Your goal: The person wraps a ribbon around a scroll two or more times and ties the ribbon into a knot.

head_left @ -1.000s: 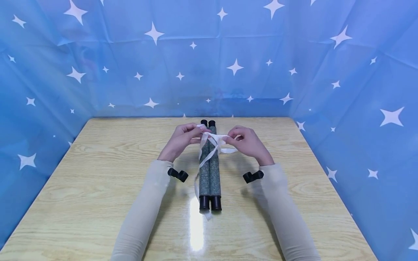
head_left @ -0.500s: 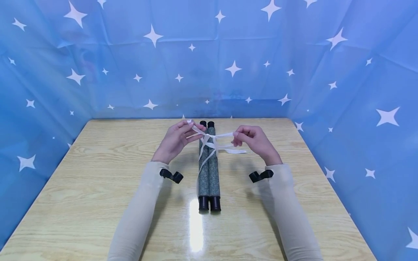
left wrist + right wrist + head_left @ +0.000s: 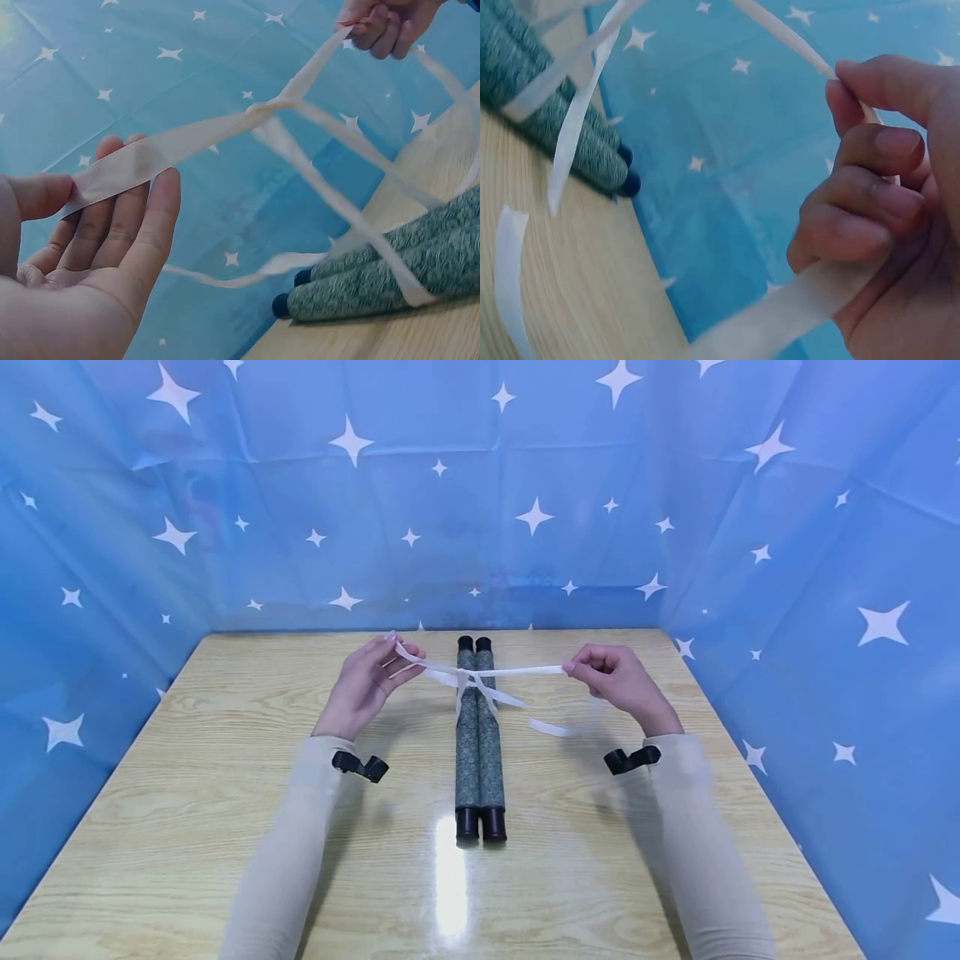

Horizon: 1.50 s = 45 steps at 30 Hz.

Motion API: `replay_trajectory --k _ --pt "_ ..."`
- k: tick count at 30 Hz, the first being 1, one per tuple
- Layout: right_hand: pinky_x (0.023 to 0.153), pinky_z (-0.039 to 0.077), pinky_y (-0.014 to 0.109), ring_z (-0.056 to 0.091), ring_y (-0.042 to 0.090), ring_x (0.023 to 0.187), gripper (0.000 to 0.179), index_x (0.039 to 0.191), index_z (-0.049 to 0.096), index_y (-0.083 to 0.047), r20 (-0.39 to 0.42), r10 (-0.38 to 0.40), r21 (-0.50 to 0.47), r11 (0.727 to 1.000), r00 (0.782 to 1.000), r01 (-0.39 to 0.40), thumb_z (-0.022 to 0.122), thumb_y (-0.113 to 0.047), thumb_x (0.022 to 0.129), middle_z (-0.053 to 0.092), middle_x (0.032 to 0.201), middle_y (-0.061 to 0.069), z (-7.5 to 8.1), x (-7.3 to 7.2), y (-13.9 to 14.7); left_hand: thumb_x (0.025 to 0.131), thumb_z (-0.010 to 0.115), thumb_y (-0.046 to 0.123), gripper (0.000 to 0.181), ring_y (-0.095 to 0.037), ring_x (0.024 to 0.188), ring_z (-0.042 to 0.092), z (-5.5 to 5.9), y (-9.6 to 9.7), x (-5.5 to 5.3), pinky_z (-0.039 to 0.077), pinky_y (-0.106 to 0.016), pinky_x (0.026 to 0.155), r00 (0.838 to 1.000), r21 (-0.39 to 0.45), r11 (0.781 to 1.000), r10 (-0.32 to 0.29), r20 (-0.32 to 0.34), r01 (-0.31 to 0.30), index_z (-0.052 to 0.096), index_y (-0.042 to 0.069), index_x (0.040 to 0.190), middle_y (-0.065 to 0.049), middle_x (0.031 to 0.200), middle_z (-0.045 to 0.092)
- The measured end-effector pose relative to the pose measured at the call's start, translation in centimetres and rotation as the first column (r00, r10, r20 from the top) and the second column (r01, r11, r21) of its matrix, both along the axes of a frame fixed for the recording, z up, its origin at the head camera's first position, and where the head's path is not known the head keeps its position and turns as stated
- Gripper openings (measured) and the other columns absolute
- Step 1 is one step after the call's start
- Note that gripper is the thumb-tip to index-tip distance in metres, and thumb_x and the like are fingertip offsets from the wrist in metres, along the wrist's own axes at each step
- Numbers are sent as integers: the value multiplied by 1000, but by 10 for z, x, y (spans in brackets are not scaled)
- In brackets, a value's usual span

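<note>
A rolled-up scroll [image 3: 478, 760], grey-green with black end knobs, lies lengthwise on the table as two rolls side by side. White ribbon [image 3: 525, 672] crosses over its far part and runs taut to both hands. My left hand [image 3: 360, 687], left of the scroll, pinches one length between thumb and fingers. On the other side, my right hand [image 3: 622, 683] pinches the opposite length between thumb and forefinger. In the left wrist view the lengths cross at a knot [image 3: 262, 112] raised above the rolls. The right wrist view shows another ribbon length [image 3: 795, 307] passing below the curled fingers.
A loose ribbon end [image 3: 551, 727] hangs at the right of the scroll. The wooden table [image 3: 187, 827] reaches back to a blue cloth [image 3: 420, 493] with white stars, which also encloses both sides.
Both hands have moved apart, left and right, drawing the ribbon out straight across the scroll. The slack loops near the hands have shrunk. The scroll has stayed in place.
</note>
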State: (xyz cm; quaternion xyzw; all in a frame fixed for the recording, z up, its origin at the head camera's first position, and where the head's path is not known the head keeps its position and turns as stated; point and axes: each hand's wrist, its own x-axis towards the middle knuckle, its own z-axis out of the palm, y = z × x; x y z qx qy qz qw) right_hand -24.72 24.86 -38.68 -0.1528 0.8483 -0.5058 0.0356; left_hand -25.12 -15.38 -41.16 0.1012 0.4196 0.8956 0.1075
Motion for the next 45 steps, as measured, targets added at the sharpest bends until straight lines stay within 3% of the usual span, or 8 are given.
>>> replay_trajectory --k 9,18,30,41,45 --pt "62 37 33 39 21 61 31 102 75 -15 -20 -103 123 987 994 105 71 -45 97 40 61 -3 -7 -3 25 107 54 10 13 -24 105 69 -8 -27 7 56 -39 103 996 83 995 47 75 -53 62 4 99 -10 104 70" --pt "62 38 33 43 22 62 33 101 75 -15 -27 -165 186 968 986 167 71 -48 96 42 61 -3 -15 -6 47 108 51 9 20 -24 100 70 -16 -51 12 56 -40 103 988 129 989 46 150 -66 64 2 94 -12 99 72" --pt "61 37 34 43 22 62 37 99 74 -14 -12 -226 219 950 974 223 70 -51 96 43 62 -6 -29 -4 74 107 52 8 16 -23 100 67 -38 -80 22 55 -37 104 960 144 984 65 274 -108 62 1 98 -11 98 67" --pt "61 35 34 41 19 62 43 101 73 -6 9 -240 246 942 971 231 69 -49 96 41 62 -8 -42 -2 85 111 43 9 21 -23 100 68 -54 -101 29 54 -36 105 964 111 992 26 266 -58 58 1 99 -11 98 67" --pt "60 35 33 40 17 62 44 103 72 -2 6 -237 260 938 971 228 69 -46 97 40 61 -9 -47 -1 89 111 43 10 21 -23 101 69 -59 -105 30 54 -37 105 953 73 996 35 302 -60 59 2 100 -10 99 68"
